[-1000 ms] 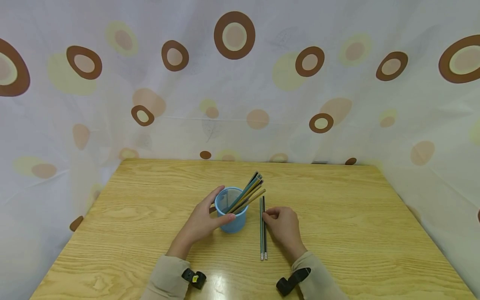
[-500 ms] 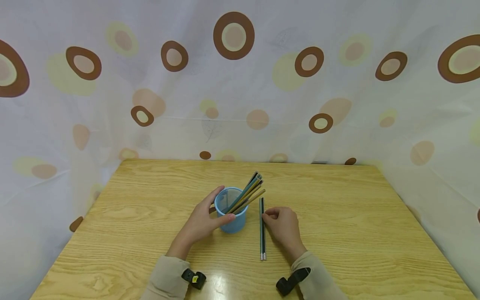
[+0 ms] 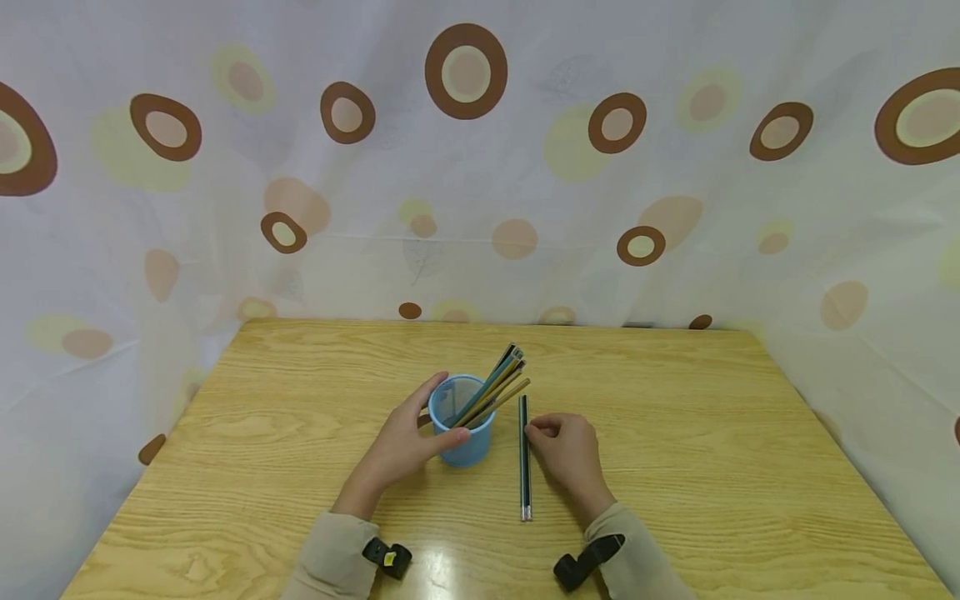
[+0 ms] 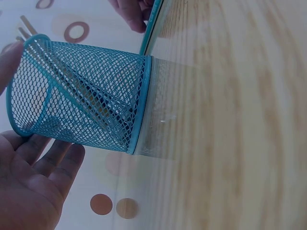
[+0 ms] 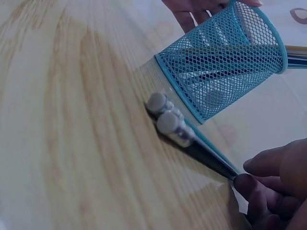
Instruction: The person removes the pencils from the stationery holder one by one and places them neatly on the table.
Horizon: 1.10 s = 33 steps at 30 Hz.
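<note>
Head: I see two pencils [image 3: 523, 467] on the surface [image 3: 675, 400], beside the mesh cup [image 3: 467, 451], long axis near-to-far, erasers nearest | Left wrist: left grip [image 4: 33, 177], spread wide, holds the cup | Right wrist: right grip [image 5: 288, 170] almost closed at pencils; whether pinching, I cannot tell

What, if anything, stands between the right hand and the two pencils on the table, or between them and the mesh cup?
Nothing visible. The right hand is at the darker pencil, which lies alongside the green pencil, and nothing lies between that pair and the mesh cup in the left hand.
</note>
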Available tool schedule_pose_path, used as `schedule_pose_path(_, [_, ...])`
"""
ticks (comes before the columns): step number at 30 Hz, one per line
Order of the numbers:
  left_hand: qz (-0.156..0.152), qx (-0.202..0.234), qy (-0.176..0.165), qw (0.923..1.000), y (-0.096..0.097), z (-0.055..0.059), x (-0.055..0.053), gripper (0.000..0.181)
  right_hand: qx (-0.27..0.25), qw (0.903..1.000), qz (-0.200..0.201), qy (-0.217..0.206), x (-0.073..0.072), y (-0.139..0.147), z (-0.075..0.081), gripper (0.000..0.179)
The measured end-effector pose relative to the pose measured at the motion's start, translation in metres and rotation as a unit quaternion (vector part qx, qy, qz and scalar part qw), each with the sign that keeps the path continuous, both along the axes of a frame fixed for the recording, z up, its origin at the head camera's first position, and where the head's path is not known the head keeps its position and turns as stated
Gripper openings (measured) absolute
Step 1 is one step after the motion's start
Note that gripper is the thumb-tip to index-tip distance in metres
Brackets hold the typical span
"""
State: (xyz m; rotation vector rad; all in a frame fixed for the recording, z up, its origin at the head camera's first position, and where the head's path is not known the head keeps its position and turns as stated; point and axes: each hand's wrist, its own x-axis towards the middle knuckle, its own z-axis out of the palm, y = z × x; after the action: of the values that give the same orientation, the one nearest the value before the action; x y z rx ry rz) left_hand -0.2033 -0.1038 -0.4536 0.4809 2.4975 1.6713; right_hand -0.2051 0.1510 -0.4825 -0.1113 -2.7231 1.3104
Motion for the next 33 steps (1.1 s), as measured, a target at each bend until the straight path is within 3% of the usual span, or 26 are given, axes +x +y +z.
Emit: schedule_pose_path(33, [0.003,0.005,-0.012,0.9999,-0.001,0.0,0.0,0.088,-0.087,0.9958,0.011,0.028,-0.002,0.009,0.013,0.014])
